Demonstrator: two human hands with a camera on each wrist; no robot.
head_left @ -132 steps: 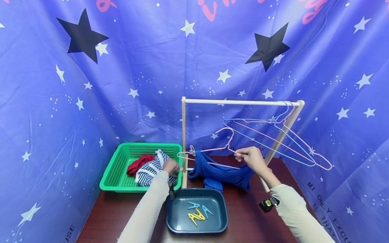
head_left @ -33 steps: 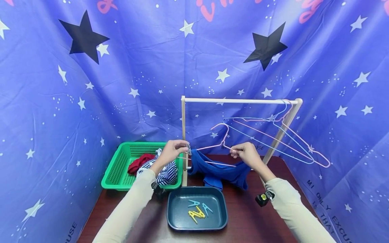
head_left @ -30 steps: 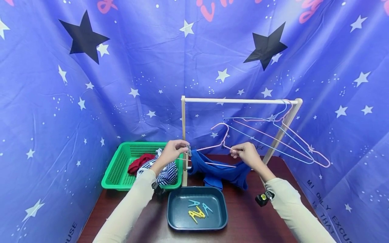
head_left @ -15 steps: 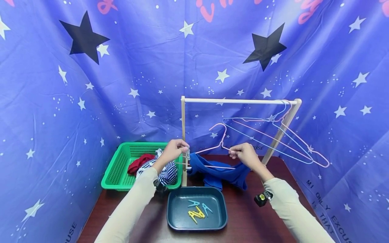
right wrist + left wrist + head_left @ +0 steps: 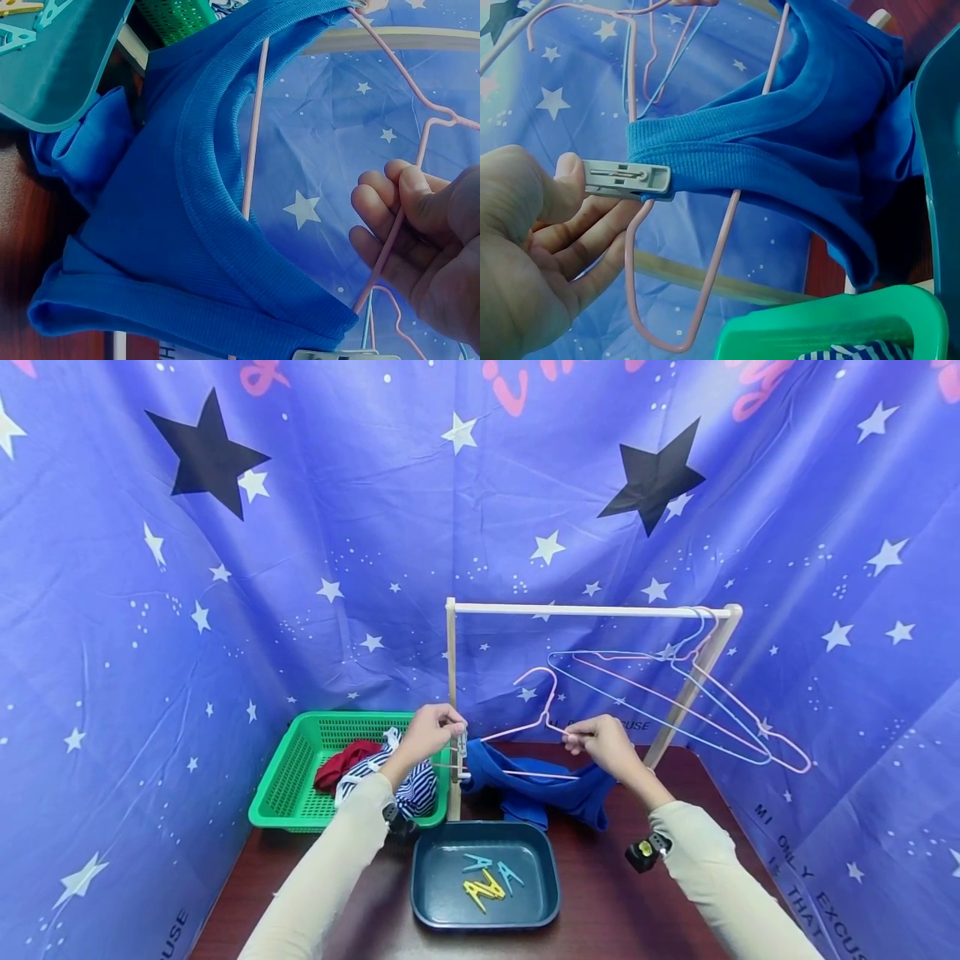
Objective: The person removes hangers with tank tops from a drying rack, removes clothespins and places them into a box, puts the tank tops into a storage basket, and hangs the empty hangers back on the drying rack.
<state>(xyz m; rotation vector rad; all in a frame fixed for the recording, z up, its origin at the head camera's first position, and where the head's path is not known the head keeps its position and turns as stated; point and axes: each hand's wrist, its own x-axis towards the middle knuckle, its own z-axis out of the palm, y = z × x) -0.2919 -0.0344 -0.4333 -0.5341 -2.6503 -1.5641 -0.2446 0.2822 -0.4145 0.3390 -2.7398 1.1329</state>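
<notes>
Between both hands hangs a blue shirt [image 5: 540, 785] with a ribbed neckline, on a pink clothes hanger [image 5: 256, 127]. My left hand [image 5: 431, 731] pinches a grey clothespin [image 5: 626, 178] between thumb and fingers. In the left wrist view that clothespin's front end lies over the ribbed edge and the hanger wire, and the hanger's rounded end sticks out beyond. My right hand [image 5: 606, 745] grips the hanger's other arm close to the hook, thumb against curled fingers. A second grey clothespin [image 5: 345, 355] shows partly at the shirt's edge below that hand.
A wooden rack [image 5: 585, 610] stands behind, with a blue hanger [image 5: 622, 703] and another pink hanger [image 5: 793, 753] at its right end. The green basket [image 5: 262, 785] at left holds red and striped clothes. A dark tray [image 5: 435, 918] in front holds blue and yellow clothespins.
My left hand has come from the striped cloth in the basket to the clothespin on the shirt. Over the last second the clothespin and the hanger's left end have dipped slightly.
</notes>
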